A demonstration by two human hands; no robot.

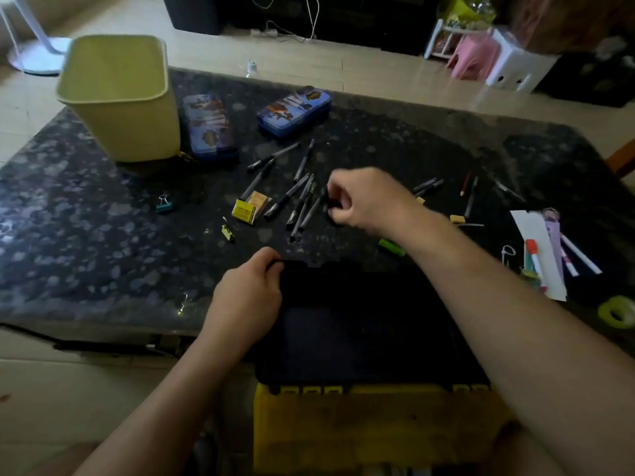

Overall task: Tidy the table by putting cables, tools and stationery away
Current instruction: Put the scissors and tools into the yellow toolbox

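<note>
Tiled floor, low dark granite table point(86, 235), dim light. A yellow-green bin point(120, 108) sits at the far left corner with two blue pencil cases point(209, 125) just beside it and closed, so likely the destination for stationery.

Pens point(302, 201) lie in a loose fan mid-table, with a few more strays further right. A staple box point(245, 211) touches the left edge of the fan. A teal binder clip point(164, 204) and a yellow clip point(228, 230) lie apart from it, to the left. Paper scraps w/ markers point(539, 249) and a tape roll point(618, 312) are at the far right, untouched.

The right hand point(367, 201) is over the right edge of the pen fan, fingers curled and pinching a small dark item point(331, 209) — can't tell if it's a cap, loop or cable bit, too dark and blurred. IMO it's a pick-up.

The left hand point(247, 297) grips the far-left corner of the black tray point(360, 321) at the near table edge, fingers hooked over the rim. Prob bracing it so it doesn't slide while the other hand loads. The tray sits on top of a yellow toolbox point(360, 427) — the inside is too dark to read.

Progress: early, most items are not put away yet.
</note>
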